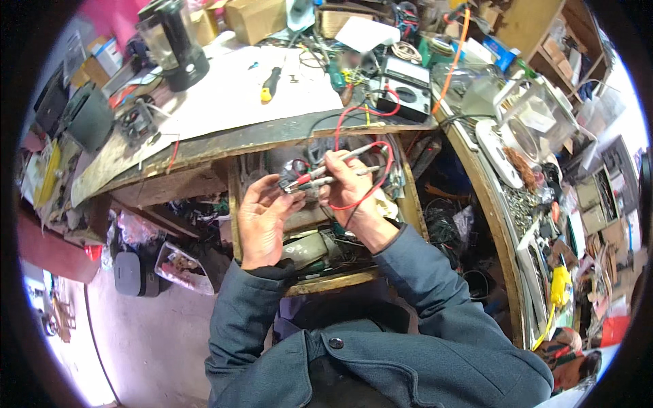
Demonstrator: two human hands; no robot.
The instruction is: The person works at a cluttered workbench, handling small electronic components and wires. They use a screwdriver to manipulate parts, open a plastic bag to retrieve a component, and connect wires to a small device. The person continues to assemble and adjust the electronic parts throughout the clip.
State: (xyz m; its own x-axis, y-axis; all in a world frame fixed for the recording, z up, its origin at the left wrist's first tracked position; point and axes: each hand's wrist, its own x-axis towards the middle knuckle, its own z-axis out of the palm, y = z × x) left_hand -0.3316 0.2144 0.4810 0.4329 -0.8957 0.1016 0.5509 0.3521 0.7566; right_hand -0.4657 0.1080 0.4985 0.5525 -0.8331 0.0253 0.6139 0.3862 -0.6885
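Both hands are over an open wooden drawer (333, 280). My right hand (352, 187) is closed around two pen-shaped multimeter probes (355, 152), whose tips point left toward my left hand. A red lead (389, 160) loops from them up to the analogue multimeter (405, 90) on the bench, and a dark lead is partly visible. My left hand (264, 221) is palm up with its fingertips pinched at the probe tips. What it pinches is too small to make out. A dark tangled part (294, 168) shows just beyond those fingertips.
A white sheet (224, 102) covers the bench top, with a yellow-and-black screwdriver (271, 85) and a blender (173, 47) on it. Cluttered side shelving (507, 272) curves along the right. Below left are a black case (136, 273) and a box of small items (182, 268).
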